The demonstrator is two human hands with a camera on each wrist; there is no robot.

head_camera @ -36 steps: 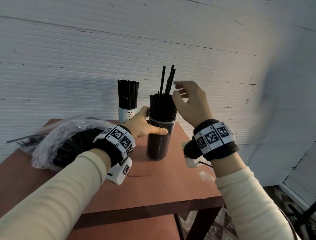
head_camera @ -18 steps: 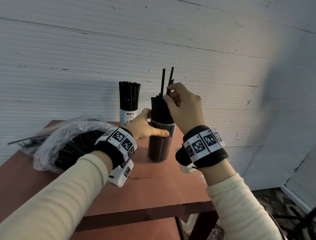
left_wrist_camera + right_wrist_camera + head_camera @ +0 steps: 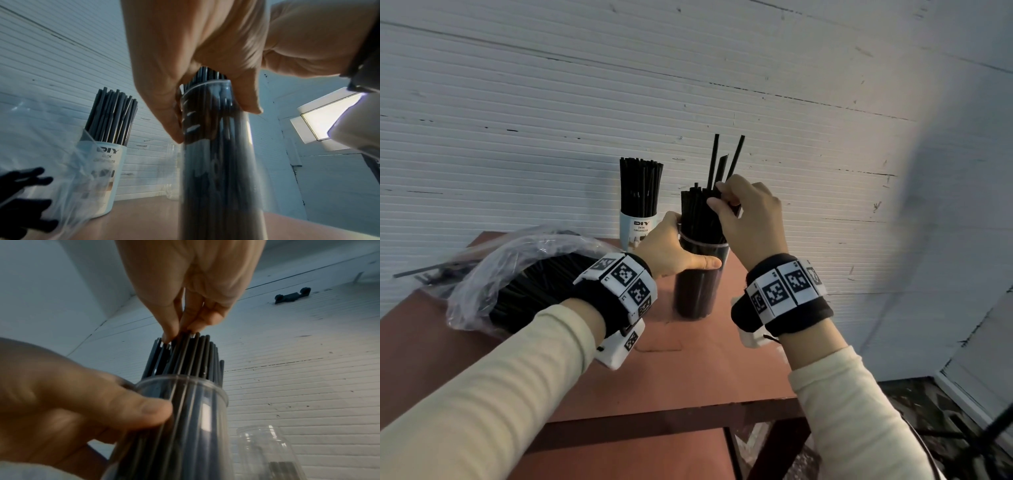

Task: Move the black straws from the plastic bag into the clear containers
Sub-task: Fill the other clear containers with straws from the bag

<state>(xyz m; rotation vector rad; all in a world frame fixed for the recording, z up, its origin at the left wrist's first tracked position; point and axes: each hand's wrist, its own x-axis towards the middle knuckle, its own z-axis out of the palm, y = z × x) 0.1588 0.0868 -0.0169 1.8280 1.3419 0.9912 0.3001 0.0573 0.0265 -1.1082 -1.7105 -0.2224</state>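
1. Three black straws (image 3: 714, 161) are seen standing higher than the rest of the bundle in the clear container (image 3: 700, 274), near the centre of the head view.
2. These raised straws are pinched between the thumb and fingers of the right hand (image 3: 751, 219), just above the bundle's top.
3. The container's upper wall is gripped by the left hand (image 3: 671, 246), thumb across the front, as is also seen from the right wrist (image 3: 68, 400).
4. More straws are held in the plastic bag (image 3: 517, 274), lying at the left of the frame on the red-brown desk (image 3: 688, 377).
5. A second container (image 3: 638, 231), labelled DIY and filled with straws, is placed behind, against the white wall.
6. A further clear jar (image 3: 265, 454) is visible at the lower right of the right wrist view.
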